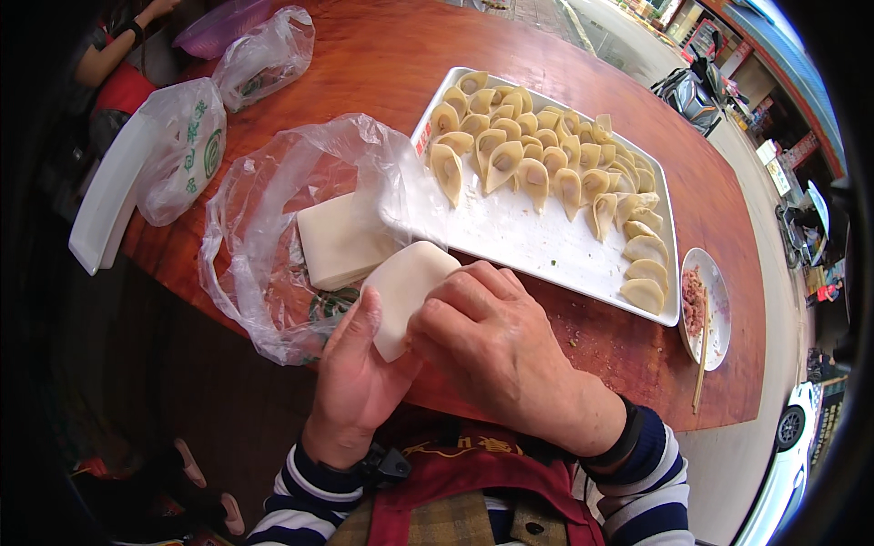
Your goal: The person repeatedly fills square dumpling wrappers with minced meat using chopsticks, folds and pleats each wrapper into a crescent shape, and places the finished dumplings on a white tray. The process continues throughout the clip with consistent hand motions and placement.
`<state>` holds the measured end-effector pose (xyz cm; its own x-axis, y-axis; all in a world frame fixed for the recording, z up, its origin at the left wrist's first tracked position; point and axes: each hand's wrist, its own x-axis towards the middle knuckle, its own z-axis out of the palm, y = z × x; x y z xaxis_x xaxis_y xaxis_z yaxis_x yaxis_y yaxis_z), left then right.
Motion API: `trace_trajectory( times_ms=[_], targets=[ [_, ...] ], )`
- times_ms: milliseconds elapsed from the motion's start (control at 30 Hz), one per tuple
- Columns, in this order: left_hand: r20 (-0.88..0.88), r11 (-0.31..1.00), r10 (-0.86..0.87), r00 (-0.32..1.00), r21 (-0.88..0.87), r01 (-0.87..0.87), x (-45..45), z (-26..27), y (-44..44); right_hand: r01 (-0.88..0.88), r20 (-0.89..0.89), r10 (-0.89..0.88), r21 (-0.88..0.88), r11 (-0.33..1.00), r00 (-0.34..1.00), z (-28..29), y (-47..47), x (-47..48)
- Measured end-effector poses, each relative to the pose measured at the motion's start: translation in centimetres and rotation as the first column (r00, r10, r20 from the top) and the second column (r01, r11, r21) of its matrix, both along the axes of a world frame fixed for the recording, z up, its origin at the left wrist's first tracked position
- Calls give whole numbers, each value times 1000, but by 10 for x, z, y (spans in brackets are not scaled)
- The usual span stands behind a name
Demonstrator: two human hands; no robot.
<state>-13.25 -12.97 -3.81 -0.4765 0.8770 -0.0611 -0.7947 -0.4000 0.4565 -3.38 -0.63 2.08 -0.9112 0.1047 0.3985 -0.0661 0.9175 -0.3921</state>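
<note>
A stack of pale dough wrappers (403, 293) rests on my left hand (358, 375), its thumb lying on the near edge. My right hand (485, 334) is at the right side of these wrappers with fingers bent, touching them; its fingertips are partly hidden. Just beyond, a thicker stack of square wrappers (341, 239) lies in an open clear plastic bag (239, 273). Behind my right hand, a white tray (491, 232) carries many folded dumplings (532, 177). To its right, a white bowl (717, 327) holds pink minced meat (693, 300), with wooden chopsticks (702, 362) across its edge.
Crumbs dot the brown wooden table (614, 355) near the tray. At the left edge stand a white plastic container (113, 191), two plastic bags (181, 150) and a purple basin (218, 31). Another person's arm (109, 61) shows at the upper left.
</note>
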Motion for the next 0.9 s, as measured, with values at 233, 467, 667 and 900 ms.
trace_trajectory(
  times_ms=[233, 467, 667, 900],
  targets=[
    [-158, 962, -272, 949, -69, 264, 26, 7, 10, 224, -87, -244, -195, 955, 966, 8, 9, 76],
    [-481, 765, -635, 604, -282, 579, 57, 28, 33, 383, 4, -485, -619, 685, 875, 6, 16, 139],
    [-542, 673, -710, 450, -334, 660, 89, 44, 63, 510, -208, -605, -373, 775, 768, 5, 22, 176],
    [-418, 603, -783, 462, -322, 730, 120, 54, 90, 579, -213, -635, -272, 769, 743, 14, 24, 218]
  ],
)
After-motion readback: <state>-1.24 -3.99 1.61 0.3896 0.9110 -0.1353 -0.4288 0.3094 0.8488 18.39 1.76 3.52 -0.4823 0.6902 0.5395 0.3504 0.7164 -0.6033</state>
